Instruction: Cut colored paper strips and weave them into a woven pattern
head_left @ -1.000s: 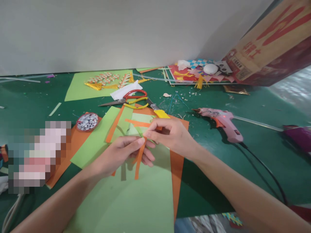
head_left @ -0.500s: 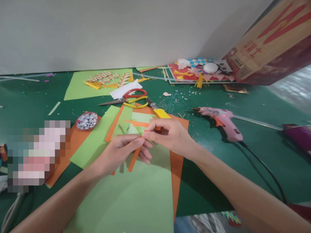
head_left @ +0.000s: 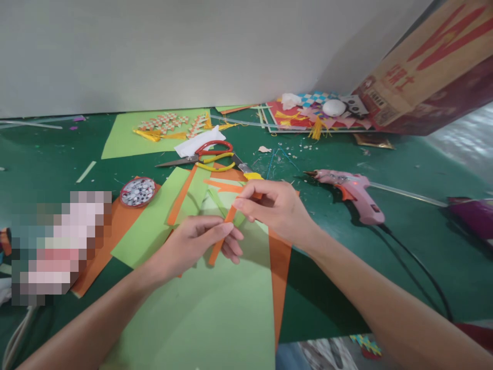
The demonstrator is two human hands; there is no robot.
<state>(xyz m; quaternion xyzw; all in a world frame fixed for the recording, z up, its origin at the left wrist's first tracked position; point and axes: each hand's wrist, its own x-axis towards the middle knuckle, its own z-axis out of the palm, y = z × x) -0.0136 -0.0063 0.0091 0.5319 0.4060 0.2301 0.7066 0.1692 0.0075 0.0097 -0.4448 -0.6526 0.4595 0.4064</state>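
An orange paper strip (head_left: 216,250) slants between my two hands, above a large light green paper sheet (head_left: 215,313). My left hand (head_left: 206,236) pinches it partway along with thumb and forefinger, and the other fingers curl behind. At the strip's upper end my right hand (head_left: 265,203) grips it between thumb and fingertips. Green paper strips (head_left: 216,201) and another orange strip (head_left: 223,187) show beside the right fingertips; whether that hand holds them too is hard to see. Right behind it lies a box cutter (head_left: 253,176) with a yellow handle.
Scissors (head_left: 215,156) with red and yellow handles lie behind the hands. A round dish of googly eyes (head_left: 138,192) sits to the left. On the right rests a pink glue gun (head_left: 352,190) with a trailing cord. A paper bag (head_left: 423,77) stands at back right.
My right hand has moved slightly up and away from my left. More of the orange strip now shows between them, and its lower end reaches less far down than a second ago.
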